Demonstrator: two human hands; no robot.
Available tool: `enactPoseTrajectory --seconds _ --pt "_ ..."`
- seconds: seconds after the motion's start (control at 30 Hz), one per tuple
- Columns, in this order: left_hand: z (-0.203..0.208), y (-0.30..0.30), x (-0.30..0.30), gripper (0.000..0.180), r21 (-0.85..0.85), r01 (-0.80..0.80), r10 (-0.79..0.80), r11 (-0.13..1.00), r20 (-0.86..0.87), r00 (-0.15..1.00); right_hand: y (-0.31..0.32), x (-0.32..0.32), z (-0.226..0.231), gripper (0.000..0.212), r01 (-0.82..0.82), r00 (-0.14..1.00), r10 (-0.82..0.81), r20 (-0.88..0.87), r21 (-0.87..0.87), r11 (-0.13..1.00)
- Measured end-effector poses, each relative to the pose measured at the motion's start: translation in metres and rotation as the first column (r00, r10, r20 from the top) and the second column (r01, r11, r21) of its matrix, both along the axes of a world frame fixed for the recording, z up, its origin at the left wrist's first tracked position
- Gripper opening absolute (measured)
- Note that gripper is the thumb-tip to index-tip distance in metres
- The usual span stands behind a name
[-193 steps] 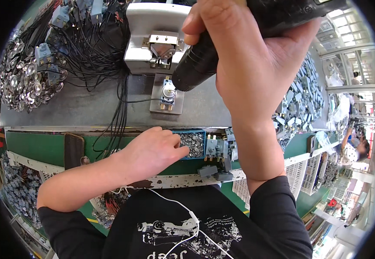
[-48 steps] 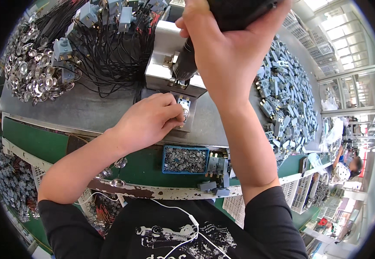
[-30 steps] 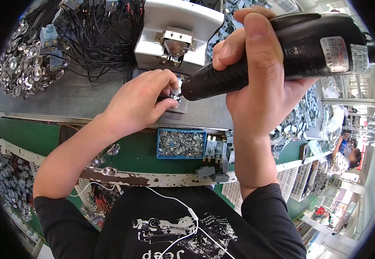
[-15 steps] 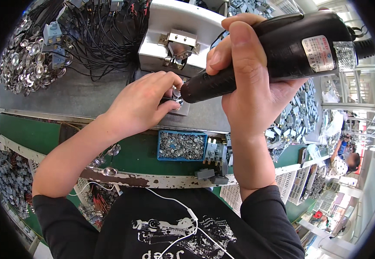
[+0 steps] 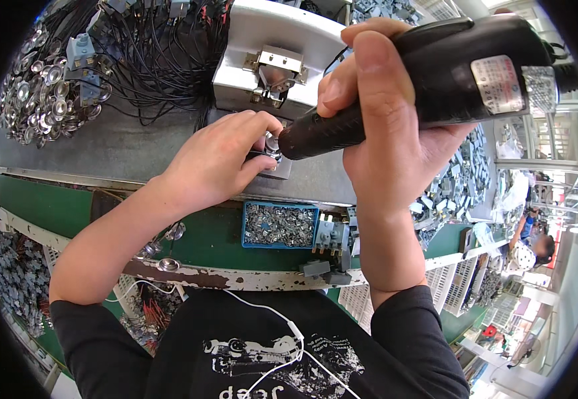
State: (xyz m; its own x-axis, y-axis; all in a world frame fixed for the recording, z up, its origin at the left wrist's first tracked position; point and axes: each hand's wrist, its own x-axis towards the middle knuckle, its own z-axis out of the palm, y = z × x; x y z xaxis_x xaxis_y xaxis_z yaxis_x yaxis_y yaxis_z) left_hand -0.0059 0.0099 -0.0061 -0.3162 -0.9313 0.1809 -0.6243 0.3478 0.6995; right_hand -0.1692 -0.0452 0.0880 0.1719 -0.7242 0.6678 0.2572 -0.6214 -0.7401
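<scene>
My right hand (image 5: 388, 113) is wrapped round a black electric screwdriver (image 5: 435, 73), its thumb lying along the body. The tool's tapered nose points left at a small round metal part (image 5: 272, 143), and its tip is hidden. My left hand (image 5: 225, 156) pinches that shiny part between thumb and forefinger. The part sits on a small metal block (image 5: 279, 170) at the front of a white metal fixture (image 5: 235, 63). A hinged metal bracket (image 5: 280, 70) is fixed on the fixture just behind.
Shiny metal cups (image 5: 56, 93) and black wires (image 5: 162, 60) are heaped at the left. A blue tray (image 5: 245, 229) of small metal pieces sits in front, with grey switch-like parts (image 5: 332, 234) beside it. More grey parts (image 5: 458, 173) are piled right. A person (image 5: 532, 246) is in the background.
The rear of the screwdriver has turned and shifted slightly right in my right hand. My left hand has hardly moved.
</scene>
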Motion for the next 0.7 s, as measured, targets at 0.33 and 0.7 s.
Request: enactPoseTrajectory --seconds 0.33,0.7 --pt "-0.011 -0.001 -0.002 0.039 -0.228 0.018 -0.001 0.973 0.077 0.997 -0.005 -0.001 -0.014 0.013 -0.118 0.993 0.117 0.020 0.055 0.991" --pt "-0.014 -0.005 0.005 0.037 -0.150 0.066 -0.066 0.986 0.007 0.998 -0.005 0.000 -0.015 0.014 -0.100 0.985 0.104 -0.134 0.040 0.994"
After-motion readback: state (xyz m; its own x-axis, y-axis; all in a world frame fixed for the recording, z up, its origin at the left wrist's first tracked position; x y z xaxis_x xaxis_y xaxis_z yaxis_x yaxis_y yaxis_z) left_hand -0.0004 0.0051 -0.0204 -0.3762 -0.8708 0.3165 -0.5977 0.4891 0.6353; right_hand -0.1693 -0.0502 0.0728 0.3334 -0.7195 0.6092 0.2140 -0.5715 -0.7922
